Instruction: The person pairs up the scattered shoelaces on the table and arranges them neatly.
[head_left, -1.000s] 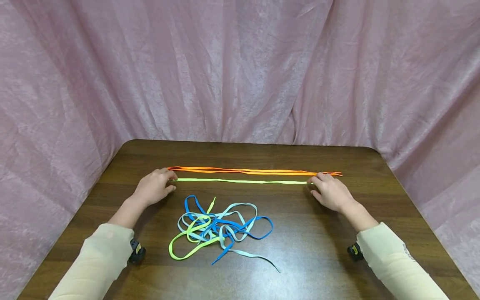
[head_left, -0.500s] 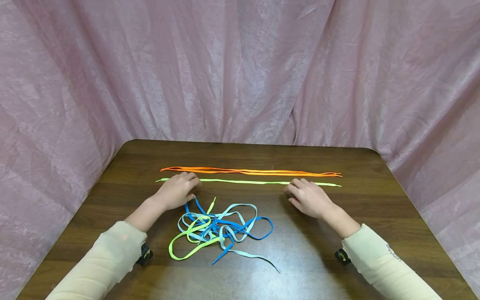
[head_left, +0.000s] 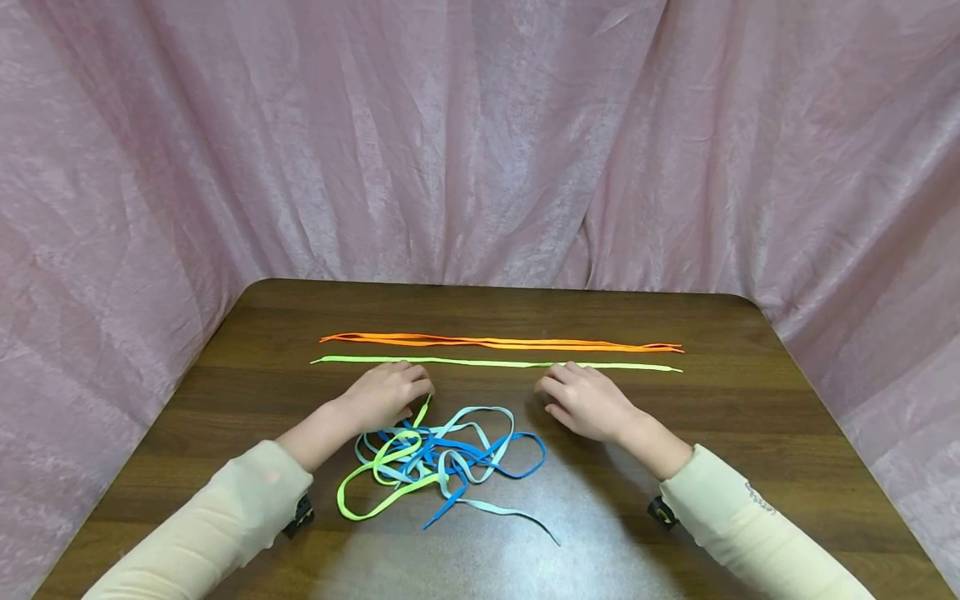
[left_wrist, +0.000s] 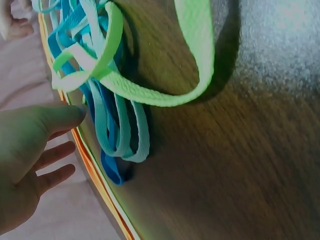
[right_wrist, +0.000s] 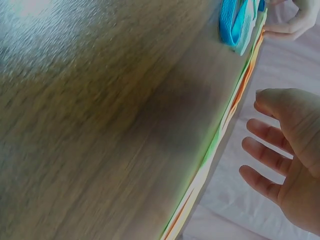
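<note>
My left hand hovers over the far left part of a tangle of shoelaces, its fingers loosely bent beside the upright tip of a yellow-green shoelace. Tangled with that one are a blue shoelace and a pale blue shoelace. Nothing shows between the left thumb and fingers in the left wrist view. To the right of the tangle, my right hand is above the table with relaxed, parted fingers and holds nothing. Just beyond both hands, another yellow-green shoelace lies stretched straight across the table.
Orange shoelaces lie straight and parallel behind the stretched yellow-green one. The brown wooden table has rounded far corners, and a pink curtain hangs around its back and sides.
Both hands have left the ends of the straight yellow-green shoelace and come inward and nearer, the left one to the tangle. The shoelaces lie as before.
</note>
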